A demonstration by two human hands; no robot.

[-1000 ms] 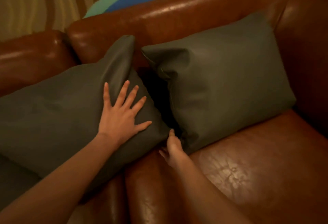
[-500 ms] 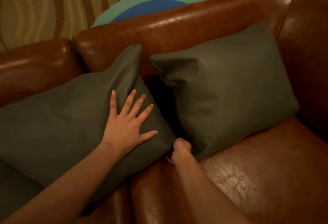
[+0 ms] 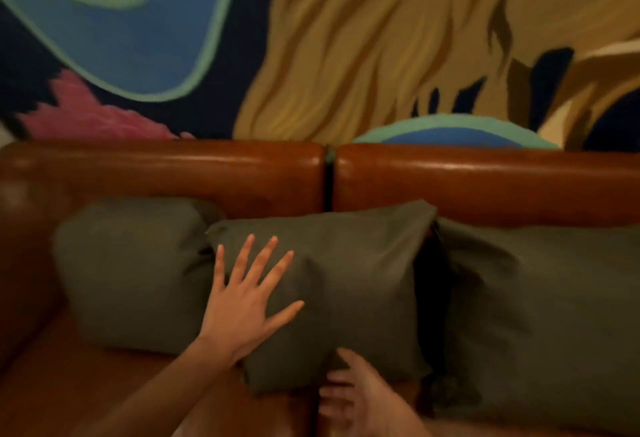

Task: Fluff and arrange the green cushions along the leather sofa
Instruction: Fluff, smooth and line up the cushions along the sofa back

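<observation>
Left hand (image 3: 247, 301) still pressing flat, fingers spread, gripping nothing, on middle green cushion (image 3: 346, 284). Right hand (image 3: 356, 398) now loose, blurred, at cushion's bottom edge; grip: cannot tell. View now showing three cushions lining leather sofa (image 3: 485, 180) backrest; row nearly arranged.

Lounge or living room, brown leather sofa (image 3: 242, 173), green cushions (image 3: 346, 284), painted mural (image 3: 346, 56)

The light is dim and warm, with soft glare streaks along the top of the leather sofa (image 3: 485, 163) backrest. The whole frame is soft (the right hand (image 3: 356, 402) smeared most). Deep shadow fills the gap between the cushions (image 3: 429, 291). Edges bend slightly.
</observation>
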